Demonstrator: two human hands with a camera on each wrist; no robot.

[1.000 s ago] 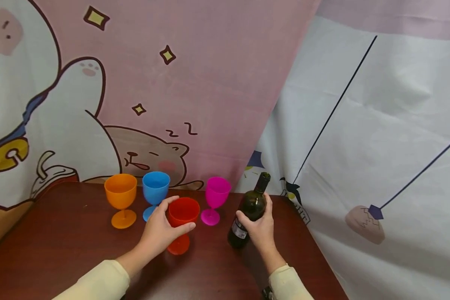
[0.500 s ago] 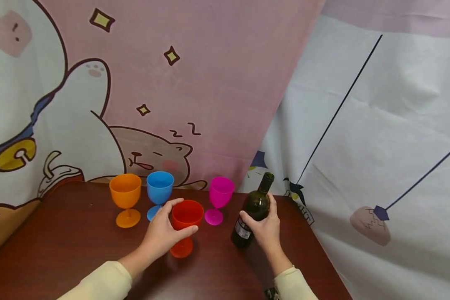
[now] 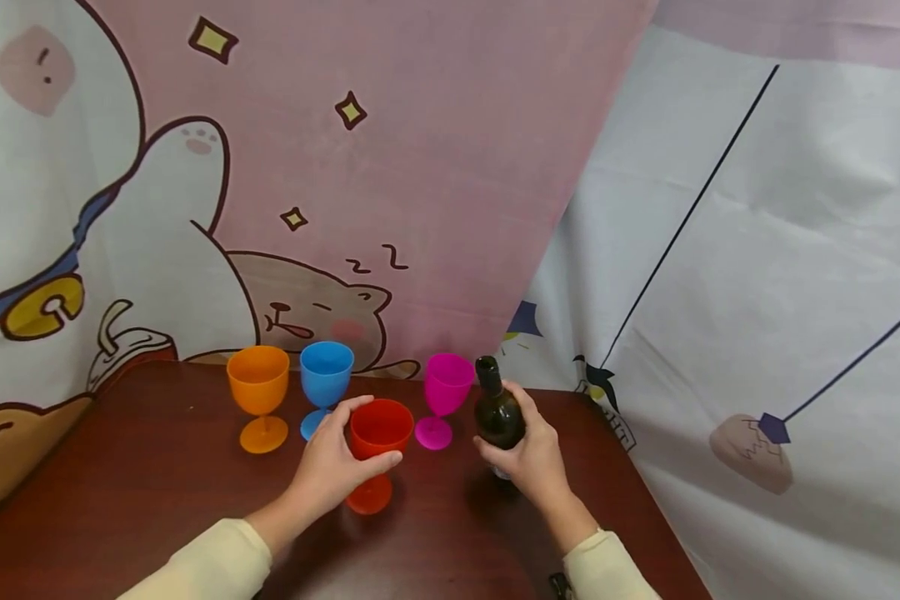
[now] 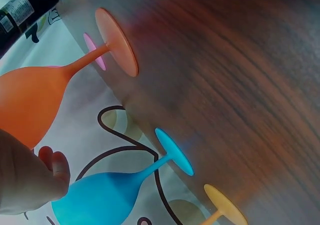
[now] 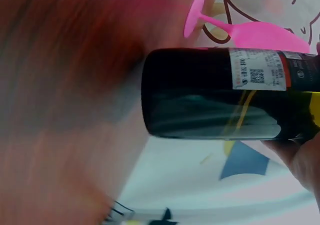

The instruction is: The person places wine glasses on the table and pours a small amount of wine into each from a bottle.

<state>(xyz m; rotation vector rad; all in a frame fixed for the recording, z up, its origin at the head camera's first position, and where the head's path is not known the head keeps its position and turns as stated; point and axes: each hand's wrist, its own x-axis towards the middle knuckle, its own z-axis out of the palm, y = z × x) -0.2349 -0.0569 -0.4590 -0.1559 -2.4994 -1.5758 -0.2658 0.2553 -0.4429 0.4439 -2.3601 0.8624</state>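
Note:
My left hand (image 3: pixel 333 462) grips the bowl of a red goblet (image 3: pixel 381 429) from its left side, thumb in front. In the left wrist view this goblet (image 4: pixel 35 97) looks orange-red; I cannot tell whether its foot touches the table. My right hand (image 3: pixel 532 454) holds a dark green wine bottle (image 3: pixel 499 419) around its body. The bottle's open neck leans left toward the goblet, and its base appears raised off the table. Its white label (image 5: pixel 257 69) shows in the right wrist view. Most of my right fingers are hidden behind the glass.
Behind the red goblet stand an orange goblet (image 3: pixel 258 383), a blue goblet (image 3: pixel 326 371) and a magenta goblet (image 3: pixel 447 383). They share a dark red-brown wooden table (image 3: pixel 157 500). A printed cloth (image 3: pixel 450 167) hangs along the table's back and right edges.
My right hand has lifted the bottle and swung its neck from leaning right to leaning left. The left hand still grips the red goblet. The whole view has shifted slightly.

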